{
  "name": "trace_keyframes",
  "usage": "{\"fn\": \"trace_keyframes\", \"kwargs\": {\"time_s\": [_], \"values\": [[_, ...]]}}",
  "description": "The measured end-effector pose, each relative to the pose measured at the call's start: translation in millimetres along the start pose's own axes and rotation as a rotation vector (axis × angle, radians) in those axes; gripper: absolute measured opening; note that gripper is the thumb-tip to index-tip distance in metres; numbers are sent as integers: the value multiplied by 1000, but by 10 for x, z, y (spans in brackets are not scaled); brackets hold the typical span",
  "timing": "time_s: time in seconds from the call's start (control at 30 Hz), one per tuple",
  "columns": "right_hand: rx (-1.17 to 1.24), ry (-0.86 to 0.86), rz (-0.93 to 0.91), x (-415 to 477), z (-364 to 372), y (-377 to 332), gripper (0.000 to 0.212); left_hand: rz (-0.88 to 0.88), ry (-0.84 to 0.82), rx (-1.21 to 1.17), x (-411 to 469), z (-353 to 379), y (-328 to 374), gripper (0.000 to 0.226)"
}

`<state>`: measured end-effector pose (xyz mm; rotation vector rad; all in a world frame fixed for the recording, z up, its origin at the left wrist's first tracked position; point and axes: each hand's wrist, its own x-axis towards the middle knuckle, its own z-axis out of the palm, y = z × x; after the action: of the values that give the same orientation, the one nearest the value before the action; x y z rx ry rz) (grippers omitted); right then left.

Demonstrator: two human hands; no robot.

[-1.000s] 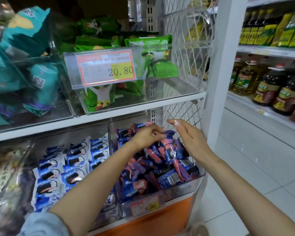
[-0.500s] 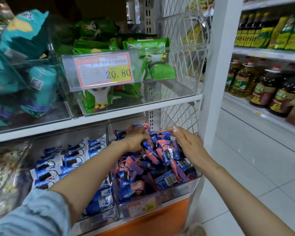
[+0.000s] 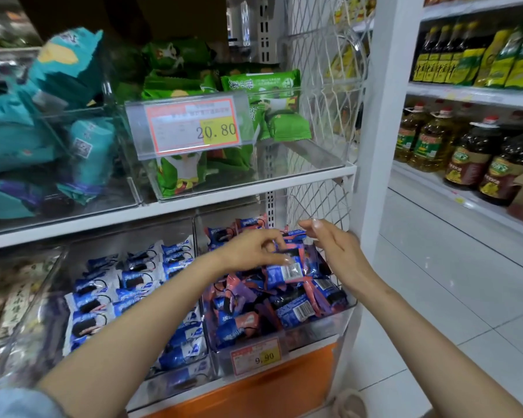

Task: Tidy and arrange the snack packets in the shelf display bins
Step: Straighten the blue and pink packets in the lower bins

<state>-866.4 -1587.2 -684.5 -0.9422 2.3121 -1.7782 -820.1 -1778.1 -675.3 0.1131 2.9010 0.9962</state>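
Rising out of the pile where it had dug a moment earlier, the left hand sat above the packets with its fingers loosely curled. One tip touched the top packet; whether it pinched it could not be told. The right hand stayed spread alongside. The packets lay heaped just behind the price tag, so this heap looked nearly settled.

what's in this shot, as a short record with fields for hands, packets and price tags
left hand: over pink-and-blue packets, fingers curled, grip unclear
right hand: open, fingers straight, at their right side
pink-and-blue packets: jumbled in clear bin, 9.90 tag
blue-and-white packets: to the left of them
green packets: one level up, 20.80 tag
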Motion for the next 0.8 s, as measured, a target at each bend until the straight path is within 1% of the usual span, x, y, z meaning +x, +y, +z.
{"fn": "trace_keyframes", "kwargs": {"time_s": [0.07,0.1,0.13,0.2,0.33,0.37,0.43,0.53,0.6,0.67,0.73,0.8], "values": [[-7,-11,7,-29,1,-13,45,-11,14,196,-43,123,-45,24],[-14,-18,10,-41,2,-15,44,-25,32,294,-74,176,-61,26],[-22,-24,13,-51,3,-16,41,-41,53,338,-102,210,-78,29],[-33,-31,19,-63,11,-22,36,-70,74,339,-148,232,-90,33],[-26,-56,32,-73,42,-27,36,-68,81,383,-246,203,-64,30],[-25,-57,32,-67,51,-26,36,-59,112,389,-273,188,-74,32],[-45,-51,24,-41,73,-17,35,-51,234,379,-324,140,-129,34],[-88,-77,-7,19,124,6,23,-57,482,366,-421,16,-246,25],[-120,-96,-27,81,173,42,18,-103,592,349,-516,-58,-345,19],[-152,-93,-32,169,230,70,21,-149,632,330,-610,-107,-450,18],[-165,-90,-33,280,313,67,23,-174,635,287,-684,-144,-541,22],[-210,-129,-41,427,429,55,25,-183,654,205,-744,-181,-582,24]]}}
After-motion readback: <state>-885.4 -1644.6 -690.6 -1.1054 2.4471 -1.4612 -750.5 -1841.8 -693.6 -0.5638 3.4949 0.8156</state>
